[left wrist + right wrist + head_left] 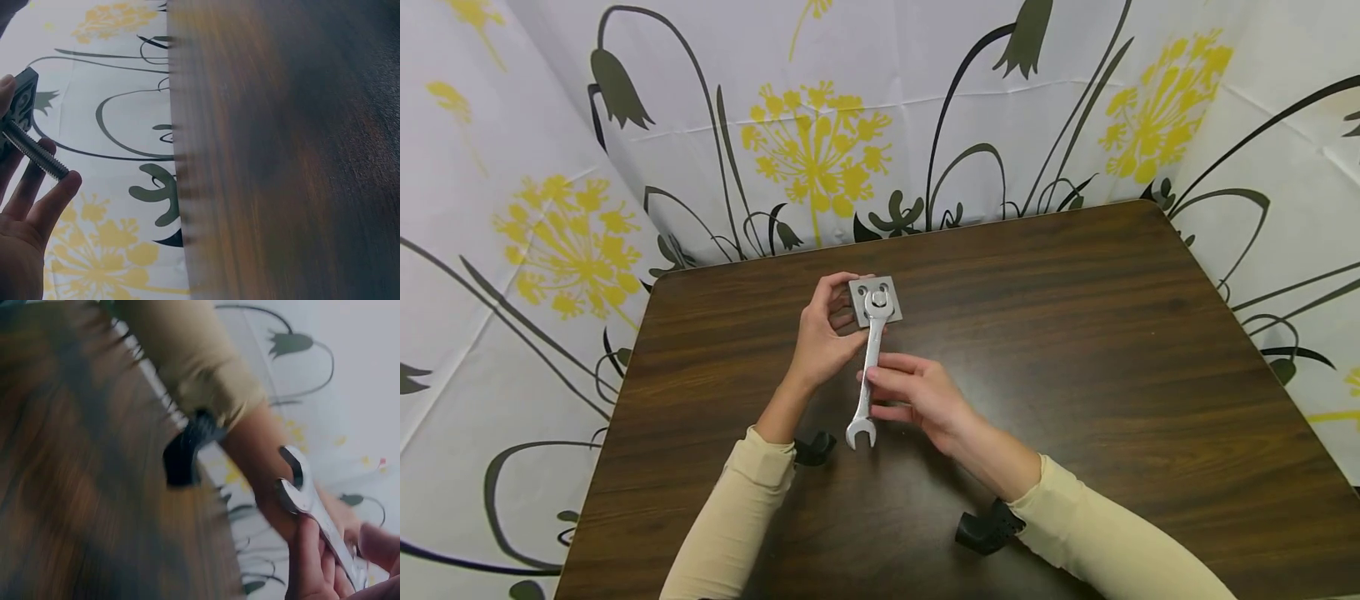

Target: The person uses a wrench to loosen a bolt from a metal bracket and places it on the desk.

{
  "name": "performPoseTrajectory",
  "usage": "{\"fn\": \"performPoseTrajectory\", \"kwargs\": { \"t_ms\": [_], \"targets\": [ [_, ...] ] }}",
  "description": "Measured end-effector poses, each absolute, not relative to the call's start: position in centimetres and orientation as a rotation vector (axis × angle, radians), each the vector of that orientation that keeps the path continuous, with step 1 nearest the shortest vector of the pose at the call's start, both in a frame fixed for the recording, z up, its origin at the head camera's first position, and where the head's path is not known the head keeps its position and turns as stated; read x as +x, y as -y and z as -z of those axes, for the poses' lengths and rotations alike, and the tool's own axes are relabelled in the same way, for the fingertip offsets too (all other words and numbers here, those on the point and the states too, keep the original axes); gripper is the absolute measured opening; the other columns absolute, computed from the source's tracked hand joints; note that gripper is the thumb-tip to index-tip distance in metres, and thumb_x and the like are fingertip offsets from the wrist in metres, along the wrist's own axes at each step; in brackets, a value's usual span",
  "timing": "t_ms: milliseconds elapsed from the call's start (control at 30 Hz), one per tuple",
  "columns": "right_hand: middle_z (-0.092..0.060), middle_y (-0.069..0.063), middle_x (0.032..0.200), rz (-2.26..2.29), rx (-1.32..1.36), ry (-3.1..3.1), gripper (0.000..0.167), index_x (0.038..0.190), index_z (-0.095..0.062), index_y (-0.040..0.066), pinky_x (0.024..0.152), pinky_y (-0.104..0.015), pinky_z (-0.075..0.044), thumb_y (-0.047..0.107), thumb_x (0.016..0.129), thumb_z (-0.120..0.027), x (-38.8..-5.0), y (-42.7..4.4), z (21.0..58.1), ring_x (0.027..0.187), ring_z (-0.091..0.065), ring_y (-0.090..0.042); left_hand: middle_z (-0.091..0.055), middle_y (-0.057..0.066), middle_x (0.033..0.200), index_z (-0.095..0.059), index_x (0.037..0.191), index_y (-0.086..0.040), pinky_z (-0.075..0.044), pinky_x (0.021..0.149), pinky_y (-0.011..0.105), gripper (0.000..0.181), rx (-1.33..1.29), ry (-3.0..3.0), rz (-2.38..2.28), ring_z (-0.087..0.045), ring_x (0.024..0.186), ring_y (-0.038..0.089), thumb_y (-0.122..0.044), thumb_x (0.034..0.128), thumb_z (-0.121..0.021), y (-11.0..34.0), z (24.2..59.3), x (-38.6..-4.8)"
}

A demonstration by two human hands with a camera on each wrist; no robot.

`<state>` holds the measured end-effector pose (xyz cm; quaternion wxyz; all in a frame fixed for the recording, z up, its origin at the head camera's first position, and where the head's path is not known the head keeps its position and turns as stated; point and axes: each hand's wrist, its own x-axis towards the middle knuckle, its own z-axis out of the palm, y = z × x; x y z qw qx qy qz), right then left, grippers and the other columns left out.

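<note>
In the head view my left hand (pixel 823 343) grips a square grey metal plate (pixel 892 288) with holes, by its edges, above the table. The ring end of a silver combination wrench (pixel 871 354) sits around the bolt head (pixel 878 298) at the plate's face. My right hand (pixel 928 402) holds the wrench's shank between thumb and fingers, the open end pointing toward me. The left wrist view shows the long threaded bolt (pixel 39 155) sticking out behind the plate (pixel 26 94), a fingertip at its end. In the right wrist view the wrench's open-ended jaw stands near the left forearm.
A dark wood-grain table (pixel 1075 350) lies below both hands. Behind it and at its sides hangs a white curtain (pixel 910 50) with yellow and grey flowers. Black wrist cameras (pixel 988 529) are strapped under both wrists, at the cuffs of beige sleeves (pixel 1120 525).
</note>
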<state>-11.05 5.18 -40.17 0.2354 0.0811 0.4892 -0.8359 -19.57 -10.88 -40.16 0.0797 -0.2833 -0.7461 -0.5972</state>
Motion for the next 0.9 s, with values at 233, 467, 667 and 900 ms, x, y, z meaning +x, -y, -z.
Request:
{"fn": "performPoseTrajectory", "kwargs": {
  "t_ms": [233,467,667,900],
  "targets": [
    [-0.070,-0.014,0.112,2.104,0.125,-1.653,0.042,0.129,-0.058,-0.004,0.074,-0.037,-0.059,0.008,0.091,-0.070,-11.7,-7.3,40.8,0.091,-0.068,-0.017,-0.059,0.022,0.131,-0.044,0.128,0.009,-0.054,0.083,0.052,0.065,-0.853,2.261,1.785,-0.064,0.102,0.033,0.017,0.0723,-0.077,11.1,40.2,-19.3],
    [-0.071,-0.012,0.095,1.905,-0.004,-2.060,0.040,0.120,-0.065,-0.003,0.058,-0.030,-0.054,0.006,0.083,-0.078,-12.9,-8.9,41.3,0.073,-0.065,-0.014,-0.060,0.020,0.131,-0.044,0.130,0.007,-0.054,0.081,0.055,0.068,-0.840,2.299,1.748,-0.065,0.103,0.031,0.011,0.0726,-0.081,11.2,40.1,-18.9],
    [-0.070,-0.006,0.085,1.609,-0.221,-2.509,0.037,0.111,-0.070,0.000,0.061,-0.027,-0.050,0.006,0.077,-0.083,-14.4,-10.3,41.2,0.068,-0.064,-0.012,-0.060,0.018,0.131,-0.045,0.130,0.005,-0.054,0.080,0.055,0.069,-0.826,2.311,1.736,-0.065,0.104,0.030,0.008,0.0726,-0.082,11.2,39.9,-18.8],
    [-0.071,0.007,0.088,1.153,-0.252,-2.840,0.030,0.111,-0.074,0.020,0.065,-0.038,-0.047,0.020,0.081,-0.081,-16.0,-11.7,40.2,0.078,-0.065,-0.009,-0.060,0.018,0.130,-0.044,0.130,0.006,-0.054,0.081,0.054,0.070,-0.818,2.312,1.738,-0.065,0.105,0.031,0.008,0.0723,-0.082,11.2,39.7,-18.8]
  ]
}}
